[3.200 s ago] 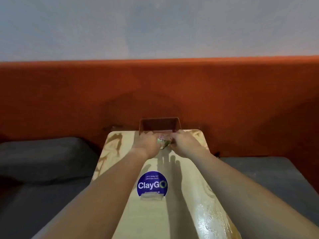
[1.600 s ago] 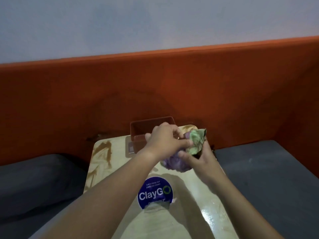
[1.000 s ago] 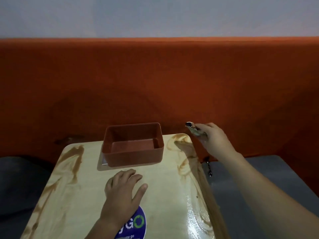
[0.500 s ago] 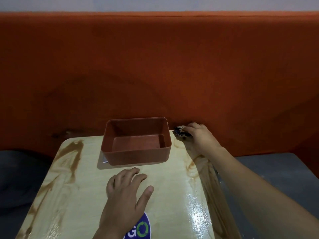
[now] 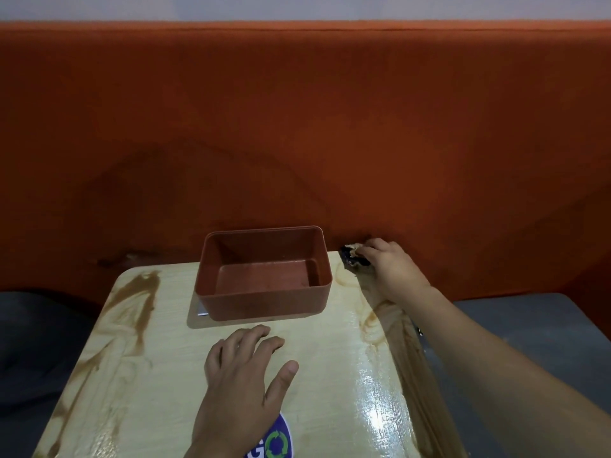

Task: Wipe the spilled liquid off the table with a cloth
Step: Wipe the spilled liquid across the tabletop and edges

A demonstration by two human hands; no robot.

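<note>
The right hand (image 5: 391, 271) is reaching out to the far right corner of the counter (image 5: 165, 375), its fingers curling round a small bunched cloth (image 5: 351, 256) and pressing it down right at that corner. Only a dark wad with a paler fold is sticking out past the fingers, so I cannot tell much about the cloth's pattern from here. The cloth is sitting at the head of a brown spill (image 5: 410, 358) that is running along the counter's right edge, smeared and glistening under the light. A second brown streak (image 5: 139, 302) is trailing down the left edge, well apart from both hands.

The left hand (image 5: 244, 371) is lying flat on the middle of the counter, fingers spread and relaxed, holding nothing, with the wrist covering part of a round blue sticker (image 5: 274, 446) at the near edge. Just beyond its fingertips a reddish-brown tub (image 5: 317, 302) is standing against the far edge, between the left hand and the cloth. An orange padded backrest (image 5: 297, 127) is rising behind the counter.
</note>
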